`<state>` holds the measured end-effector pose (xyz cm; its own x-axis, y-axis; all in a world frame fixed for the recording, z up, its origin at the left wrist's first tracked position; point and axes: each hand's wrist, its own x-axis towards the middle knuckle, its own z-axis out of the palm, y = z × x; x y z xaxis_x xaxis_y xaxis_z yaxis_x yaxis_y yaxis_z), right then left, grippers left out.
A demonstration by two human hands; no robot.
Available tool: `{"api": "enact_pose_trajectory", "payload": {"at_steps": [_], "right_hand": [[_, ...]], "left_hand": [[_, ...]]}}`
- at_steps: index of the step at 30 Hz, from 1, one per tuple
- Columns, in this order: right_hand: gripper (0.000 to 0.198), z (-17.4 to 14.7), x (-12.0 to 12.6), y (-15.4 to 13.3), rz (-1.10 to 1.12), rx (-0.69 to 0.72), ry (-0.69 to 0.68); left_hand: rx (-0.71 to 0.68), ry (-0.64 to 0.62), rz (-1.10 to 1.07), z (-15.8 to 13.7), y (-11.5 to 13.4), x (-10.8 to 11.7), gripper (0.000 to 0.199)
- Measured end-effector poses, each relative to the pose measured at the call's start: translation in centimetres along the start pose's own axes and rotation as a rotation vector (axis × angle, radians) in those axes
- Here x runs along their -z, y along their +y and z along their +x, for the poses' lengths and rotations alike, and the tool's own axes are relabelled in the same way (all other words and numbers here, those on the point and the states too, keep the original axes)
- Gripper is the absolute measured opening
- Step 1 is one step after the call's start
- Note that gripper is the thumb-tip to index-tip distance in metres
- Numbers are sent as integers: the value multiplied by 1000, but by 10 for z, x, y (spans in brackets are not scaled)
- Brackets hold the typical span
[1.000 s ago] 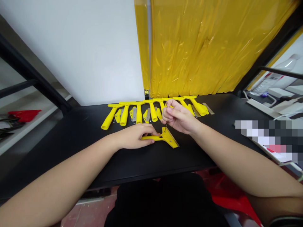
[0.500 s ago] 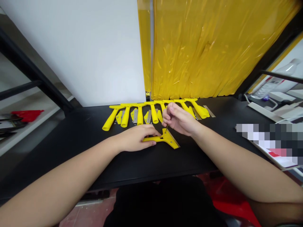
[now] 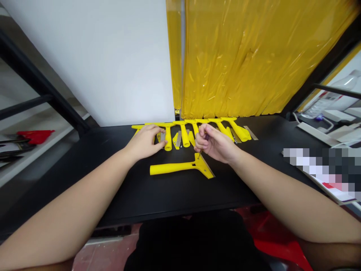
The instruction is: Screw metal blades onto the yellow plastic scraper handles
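A yellow scraper (image 3: 172, 168) with a metal blade along its head lies on the black table, handle to the left. My right hand (image 3: 216, 145) is closed round a thin screwdriver (image 3: 200, 154), whose shaft points down at a screw on the scraper's head; its grip is hidden by the fingers. My left hand (image 3: 145, 142) is off that scraper, fingers apart, over the left part of a row of yellow scraper handles (image 3: 185, 137). Beneath its fingers are a blade (image 3: 163, 137) and a handle, partly covered; whether it touches them I cannot tell.
Behind the row stand a white panel and yellow plastic sheeting (image 3: 225, 60). Loose blades (image 3: 251, 133), yellow cover plates and small screws lie among the handles. On the right are a plastic bottle (image 3: 329, 98) and white boxes. A black frame post (image 3: 50, 86) rises at the left.
My left hand has let go of the scraper and moved up and left to the row of handles. My right hand stays with the screwdriver at the scraper's head.
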<state>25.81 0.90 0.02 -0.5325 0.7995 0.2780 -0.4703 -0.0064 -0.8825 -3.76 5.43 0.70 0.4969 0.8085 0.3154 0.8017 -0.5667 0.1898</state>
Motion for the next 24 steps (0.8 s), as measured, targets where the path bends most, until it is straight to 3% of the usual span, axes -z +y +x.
{"api": "enact_pose_trajectory", "payload": {"at_steps": [4, 9, 24], "right_hand": [[37, 0, 2, 0, 3, 3, -28], [32, -1, 3, 0, -3, 7, -48], [37, -3, 5, -5, -129, -20, -77]], "left_hand": [[41, -135, 3, 0, -7, -4, 87], [76, -224, 40, -2, -2, -9, 107], [84, -239, 92, -3, -3, -9, 94]]}}
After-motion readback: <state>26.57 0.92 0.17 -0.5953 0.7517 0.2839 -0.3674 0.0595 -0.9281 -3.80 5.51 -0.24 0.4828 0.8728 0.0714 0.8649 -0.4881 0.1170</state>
